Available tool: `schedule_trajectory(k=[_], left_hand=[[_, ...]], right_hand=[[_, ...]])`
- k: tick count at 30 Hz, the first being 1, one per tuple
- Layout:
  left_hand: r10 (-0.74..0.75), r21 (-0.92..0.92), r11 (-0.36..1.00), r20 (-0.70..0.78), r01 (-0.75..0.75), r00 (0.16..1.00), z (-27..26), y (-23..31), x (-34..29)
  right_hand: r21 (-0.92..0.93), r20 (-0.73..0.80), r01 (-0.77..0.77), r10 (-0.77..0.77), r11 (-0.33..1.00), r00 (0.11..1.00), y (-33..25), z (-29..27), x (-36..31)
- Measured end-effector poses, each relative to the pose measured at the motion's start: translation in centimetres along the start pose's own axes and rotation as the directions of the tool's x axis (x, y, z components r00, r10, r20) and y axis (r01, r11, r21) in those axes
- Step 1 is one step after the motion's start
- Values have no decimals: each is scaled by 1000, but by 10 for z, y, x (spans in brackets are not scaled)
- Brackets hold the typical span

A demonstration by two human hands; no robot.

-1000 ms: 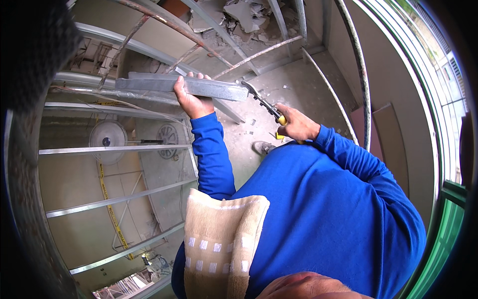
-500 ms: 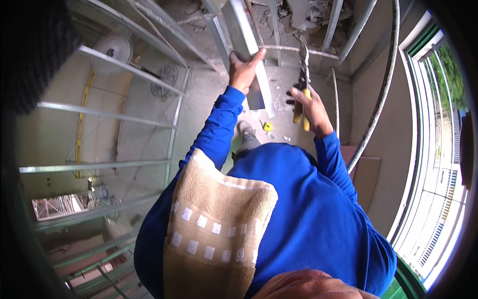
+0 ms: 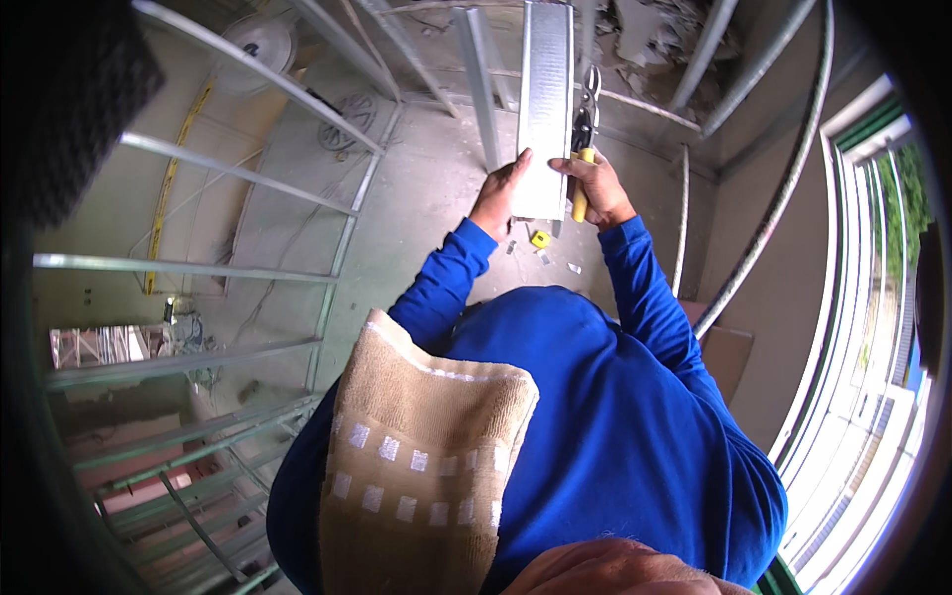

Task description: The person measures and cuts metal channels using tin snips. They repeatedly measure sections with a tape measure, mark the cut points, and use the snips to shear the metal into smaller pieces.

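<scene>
A long galvanized metal stud (image 3: 544, 89) extends away from me, its wide flat face turned up. My left hand (image 3: 501, 198) grips its near end along the left edge, thumb on top. At the right edge, my right hand (image 3: 601, 188) is closed round tin snips (image 3: 582, 188) with yellow handles, and its thumb rests on the stud. The snips' metal jaws point away from me alongside the stud. Below the stud's near end, a yellow tape measure (image 3: 539, 239) lies on the floor among small scraps.
Metal framing (image 3: 248, 266) runs along the left, with a yellow level (image 3: 178, 183) beyond it. A fan (image 3: 349, 119) stands behind the framing. Broken rubble (image 3: 669, 40) lies at the far right. A curved pipe (image 3: 783, 174) rises before the window (image 3: 853, 397). A tan towel (image 3: 416, 426) hangs over my shoulder.
The stud has turned from edge-on to flat face up and moved right. My right hand has come left with the snips to meet the stud's edge.
</scene>
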State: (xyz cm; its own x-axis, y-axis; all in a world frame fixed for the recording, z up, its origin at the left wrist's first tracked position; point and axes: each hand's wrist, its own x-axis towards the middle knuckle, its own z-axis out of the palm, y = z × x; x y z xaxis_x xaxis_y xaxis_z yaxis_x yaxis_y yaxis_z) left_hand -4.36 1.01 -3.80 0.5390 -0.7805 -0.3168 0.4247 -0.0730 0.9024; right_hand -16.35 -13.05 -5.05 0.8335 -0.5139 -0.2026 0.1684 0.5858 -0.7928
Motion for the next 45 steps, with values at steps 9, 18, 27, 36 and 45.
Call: schedule_trajectory(k=[9, 18, 27, 36, 45], left_hand=[[507, 694, 719, -495, -29, 706, -73, -54, -46], [247, 167, 969, -556, -184, 793, -196, -52, -269], [430, 353, 901, -810, -254, 400, -260, -68, -404], [445, 358, 760, -895, -542, 33, -252, -102, -489], [127, 569, 751, -623, -335, -772, -225, -134, -575]], right_hand=[[-380, 191, -98, 182, 920, 965, 62, 62, 8], [-294, 479, -202, 327, 934, 815, 194, 209, -72], [-421, 769, 141, 271, 896, 579, 266, 322, -161], [-444, 895, 359, 395, 821, 205, 307, 362, -239], [-150, 987, 424, 159, 893, 14, 284, 393, -234]])
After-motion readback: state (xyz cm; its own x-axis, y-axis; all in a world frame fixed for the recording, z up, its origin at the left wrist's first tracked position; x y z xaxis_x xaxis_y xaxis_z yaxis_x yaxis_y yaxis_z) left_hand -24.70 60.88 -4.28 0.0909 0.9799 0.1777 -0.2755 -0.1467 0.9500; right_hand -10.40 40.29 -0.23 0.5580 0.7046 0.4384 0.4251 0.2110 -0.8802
